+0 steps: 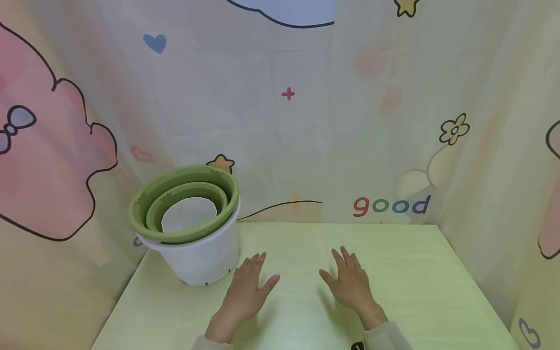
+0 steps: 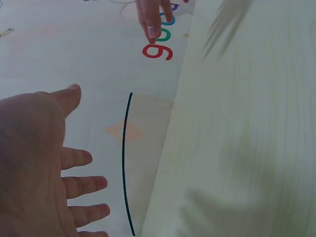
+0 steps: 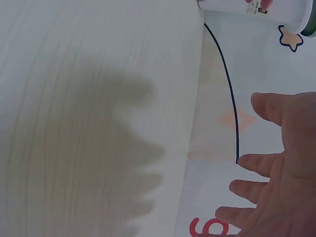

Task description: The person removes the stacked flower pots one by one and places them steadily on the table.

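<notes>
My left hand [image 1: 246, 292] hovers over the table with fingers spread and straight, holding nothing. It is nearest to a stack of nested pots: a white outer pot [image 1: 202, 260], a green pot [image 1: 183, 236] inside it, a smaller green pot [image 1: 192, 187] within that, and something white [image 1: 189, 214] innermost. To the right, my right hand [image 1: 350, 284] is also held above the table, fingers extended and nothing in it. The left wrist view has the left palm [image 2: 32, 163] at its left side; the right palm [image 3: 301, 148] appears in the right wrist view.
The pale wood-grain table [image 1: 415, 291] ends at a back edge against a printed curtain [image 1: 297, 146] with hearts, stars and the word "good". More curtain hangs along both sides. A small dark object [image 1: 358, 345] lies by the right sleeve [image 1: 387, 338].
</notes>
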### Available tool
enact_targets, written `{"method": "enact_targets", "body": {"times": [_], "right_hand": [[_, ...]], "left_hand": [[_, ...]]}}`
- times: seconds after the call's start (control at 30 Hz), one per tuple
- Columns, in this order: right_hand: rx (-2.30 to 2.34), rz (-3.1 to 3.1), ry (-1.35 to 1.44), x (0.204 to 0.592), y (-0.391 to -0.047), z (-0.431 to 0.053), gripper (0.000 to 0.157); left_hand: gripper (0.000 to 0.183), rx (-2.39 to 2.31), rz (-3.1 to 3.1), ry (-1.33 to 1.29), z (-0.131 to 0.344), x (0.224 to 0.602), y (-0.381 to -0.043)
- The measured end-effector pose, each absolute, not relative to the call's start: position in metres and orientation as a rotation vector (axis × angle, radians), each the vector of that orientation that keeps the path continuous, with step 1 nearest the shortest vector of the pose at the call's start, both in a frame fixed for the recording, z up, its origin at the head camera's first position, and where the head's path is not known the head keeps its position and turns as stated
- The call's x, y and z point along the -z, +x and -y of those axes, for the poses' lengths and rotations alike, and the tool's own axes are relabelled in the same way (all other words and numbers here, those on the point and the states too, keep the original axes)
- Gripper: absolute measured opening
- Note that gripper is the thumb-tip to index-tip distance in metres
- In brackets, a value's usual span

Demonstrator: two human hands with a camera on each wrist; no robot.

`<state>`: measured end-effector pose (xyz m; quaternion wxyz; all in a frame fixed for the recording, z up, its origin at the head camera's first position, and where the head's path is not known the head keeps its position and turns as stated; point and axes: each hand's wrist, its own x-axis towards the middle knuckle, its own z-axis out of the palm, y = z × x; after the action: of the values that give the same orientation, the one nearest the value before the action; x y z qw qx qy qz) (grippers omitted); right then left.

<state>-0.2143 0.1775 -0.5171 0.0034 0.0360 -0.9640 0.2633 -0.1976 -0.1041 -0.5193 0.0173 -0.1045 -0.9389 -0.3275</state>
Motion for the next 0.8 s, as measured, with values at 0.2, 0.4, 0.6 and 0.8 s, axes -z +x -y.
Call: {"method": "enact_targets", "body": {"times": [0.2,0.4,0.6,0.8], "right_hand": [[-0.958,2.971,0.132,0.514,-0.211,-0.174,0.071],[-1.06,2.934,0.107,0.517,-0.213,-0.171,0.066],[-1.211,2.872,0.072,0.524,-0.219,-0.161,0.059],[-1.417,2.8,0.056,0.525,-0.22,-0.145,0.053]], "left_hand": [[0.076,1.35,2.816,-0.193,0.125,0.519,-0.193],[0.066,1.504,2.683,-0.058,0.149,0.518,-0.182],[0.048,1.618,2.53,0.023,0.176,0.515,-0.174],[0.038,1.717,2.391,0.178,0.206,0.51,-0.171]]}}
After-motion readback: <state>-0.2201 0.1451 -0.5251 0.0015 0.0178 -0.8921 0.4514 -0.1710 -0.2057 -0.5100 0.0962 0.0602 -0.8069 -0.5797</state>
